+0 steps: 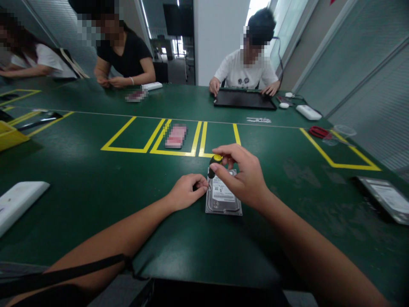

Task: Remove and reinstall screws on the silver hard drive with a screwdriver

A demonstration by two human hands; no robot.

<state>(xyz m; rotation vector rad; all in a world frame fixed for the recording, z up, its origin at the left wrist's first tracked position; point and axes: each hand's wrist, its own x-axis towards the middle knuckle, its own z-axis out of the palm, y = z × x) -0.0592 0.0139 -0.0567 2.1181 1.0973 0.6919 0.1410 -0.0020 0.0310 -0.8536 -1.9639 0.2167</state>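
Note:
A silver hard drive (223,199) with a white label lies flat on the green table (96,187) in front of me. My right hand (243,172) is closed round a small screwdriver (214,164) with a black and yellow handle, held upright over the drive's near-left corner. My left hand (187,192) rests on the table against the drive's left edge, fingers curled in a pinch close to the screwdriver tip. What the left fingers pinch is too small to see.
Yellow tape boxes (153,138) mark the table beyond the drive. A second hard drive (388,198) lies at the right, a white device (17,200) at the left, a yellow bin (9,134) at the far left. Three other people sit along the far side.

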